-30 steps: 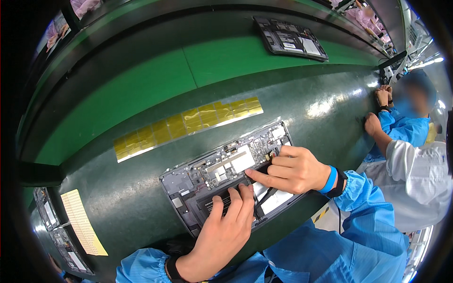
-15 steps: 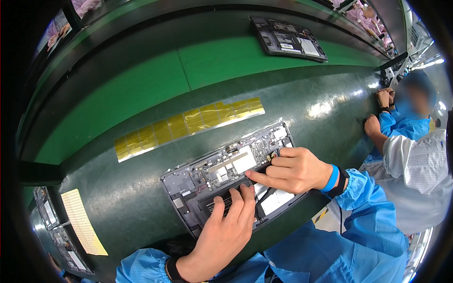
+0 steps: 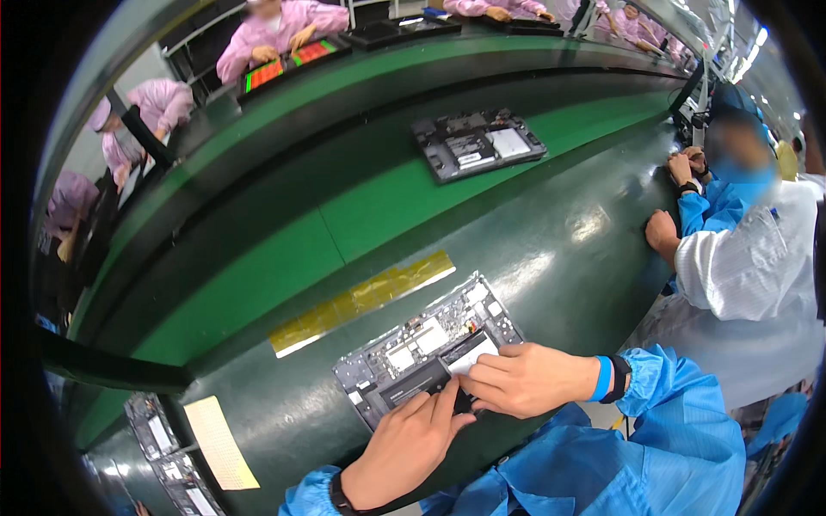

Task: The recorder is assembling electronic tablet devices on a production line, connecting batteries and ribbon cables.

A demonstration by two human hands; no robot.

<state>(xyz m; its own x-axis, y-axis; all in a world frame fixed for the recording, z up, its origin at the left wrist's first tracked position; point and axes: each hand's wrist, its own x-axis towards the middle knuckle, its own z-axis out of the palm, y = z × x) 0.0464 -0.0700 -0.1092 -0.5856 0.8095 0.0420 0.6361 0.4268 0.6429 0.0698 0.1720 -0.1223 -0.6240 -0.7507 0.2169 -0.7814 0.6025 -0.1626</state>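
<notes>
At far left we see two opened laptop bases [image 3: 155, 427], one beyond the other, and just right of them a pale yellow sheet [image 3: 221, 443] on the dark green bench [image 3: 288, 411]. A strip of yellow film [image 3: 366, 303] lies farther from us. Nearer, the laptop base [image 3: 354, 373] rests on the bench in front of us, insides upward and slightly turned.

Our left hand [image 3: 404, 447] comes over its near edge; its grip is loose and fairly wide, fingertips on or just above the dark battery [image 3: 406, 392], thumb apart, nothing pinched. The circuit board [image 3: 422, 340] lies bare along the far side. We judge the base fairly light and stiff in its shell, its smooth rim a little slippery, its bare board fragile; the short end rims look the safest hold.

Our right hand [image 3: 527, 383] sits over the near right part, beside the white panel [image 3: 473, 356], with curled fingers; we cannot tell whether its grip holds anything. Farther right, a co-worker's hand [image 3: 661, 232] rests at the bench.
</notes>
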